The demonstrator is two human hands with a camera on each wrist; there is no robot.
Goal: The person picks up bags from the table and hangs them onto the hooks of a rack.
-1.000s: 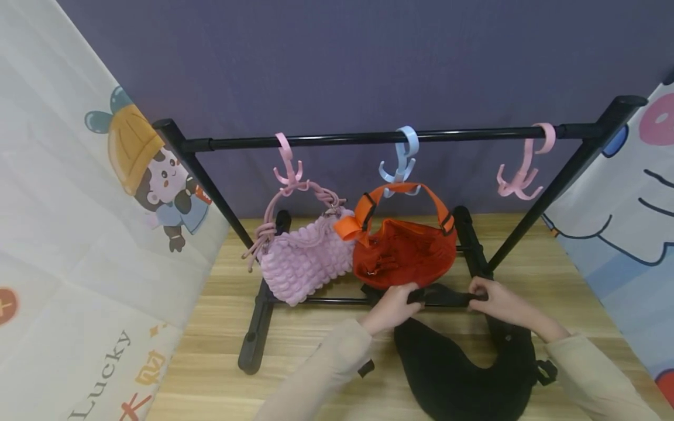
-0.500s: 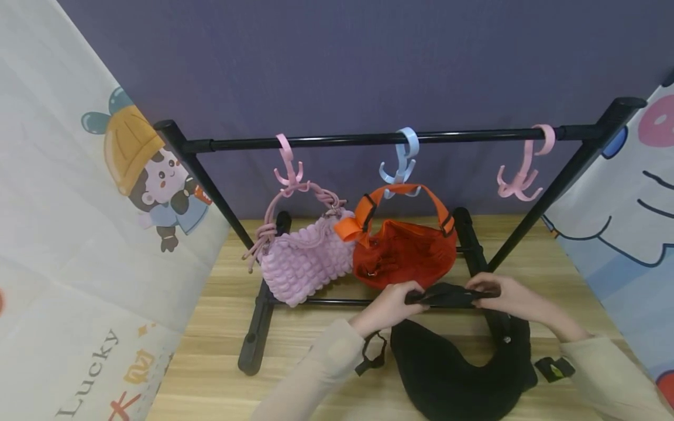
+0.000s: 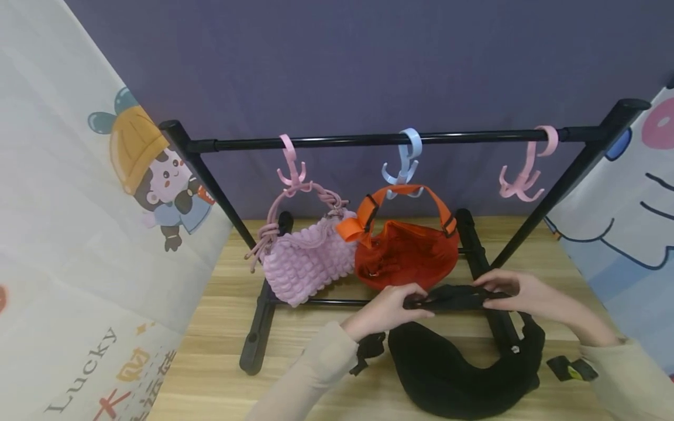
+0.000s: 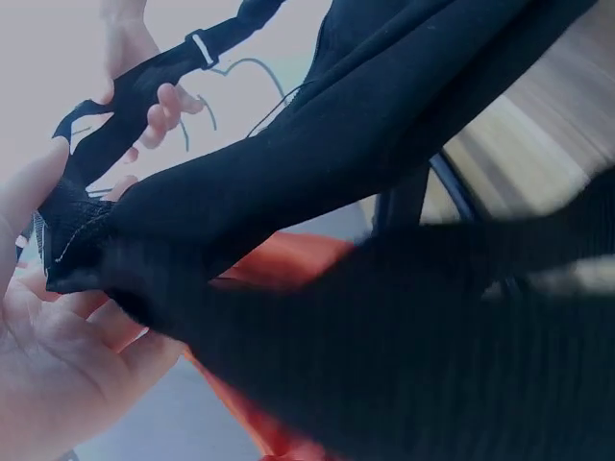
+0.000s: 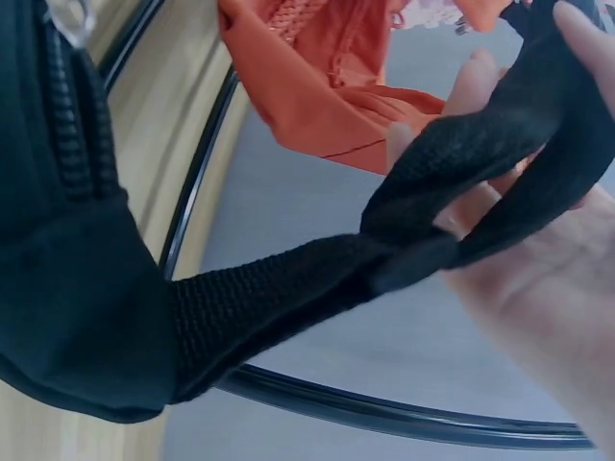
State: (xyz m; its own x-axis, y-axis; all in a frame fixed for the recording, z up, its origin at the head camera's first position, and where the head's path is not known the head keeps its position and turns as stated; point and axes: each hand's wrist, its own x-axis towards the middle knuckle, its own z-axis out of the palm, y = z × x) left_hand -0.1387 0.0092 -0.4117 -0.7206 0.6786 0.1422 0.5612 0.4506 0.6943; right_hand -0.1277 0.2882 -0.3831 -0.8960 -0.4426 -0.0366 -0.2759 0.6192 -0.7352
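Note:
A black crescent-shaped bag (image 3: 458,380) hangs or lies low in front of the rack in the head view; whether it touches the floor I cannot tell. Its black strap (image 3: 455,298) runs between both hands. My left hand (image 3: 389,310) pinches one end of that strap between thumb and fingers. Farther right, my right hand (image 3: 532,298) holds the other part, with the webbing (image 5: 461,163) looped across its fingers in the right wrist view. Just behind the strap hangs an orange-red bag (image 3: 408,257), its handle on a blue hook (image 3: 406,158).
A black rack (image 3: 342,140) spans the view. A pink hook (image 3: 289,161) at left carries a lilac puffy bag (image 3: 310,260). Another pink hook (image 3: 523,169) at right has nothing on it. Printed cloth walls (image 3: 63,234) flank the wooden surface (image 3: 210,351).
My right hand has moved slightly right and up with the strap, and the hands stand farther apart. The black bag's right end has shifted right, and its lower edge has risen into view.

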